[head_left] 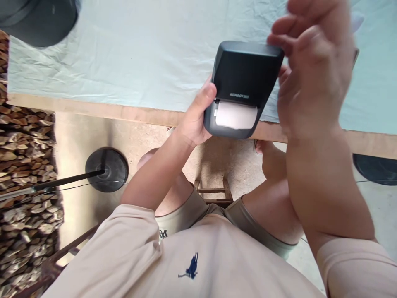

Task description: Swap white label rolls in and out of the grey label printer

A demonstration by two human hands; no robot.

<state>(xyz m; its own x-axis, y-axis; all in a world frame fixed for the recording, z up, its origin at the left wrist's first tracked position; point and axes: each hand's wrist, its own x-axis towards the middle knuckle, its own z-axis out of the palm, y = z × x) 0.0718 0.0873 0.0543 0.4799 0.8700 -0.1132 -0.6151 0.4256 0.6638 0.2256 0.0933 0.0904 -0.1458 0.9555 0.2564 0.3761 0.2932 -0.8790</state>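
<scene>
My left hand (200, 111) grips a dark label printer (246, 70) by its left side, with the thumb on its edge. The printer is marked NIIMBOT and is tilted toward me above the table's front edge. A white label (237, 116) shows at the slot near its lower end. My right hand (316, 70) is raised beside the printer's upper right corner, blurred by motion. Its fingers are bent and apart, and nothing shows in them. I cannot tell whether the fingertips touch the printer.
A pale blue cloth (130, 54) covers the wooden table (124, 115). At the far left stands a dark rounded object (39, 20). Partly hidden things lie behind my right hand. Below are a stand with a round black base (107, 169) and stacked firewood (27, 165).
</scene>
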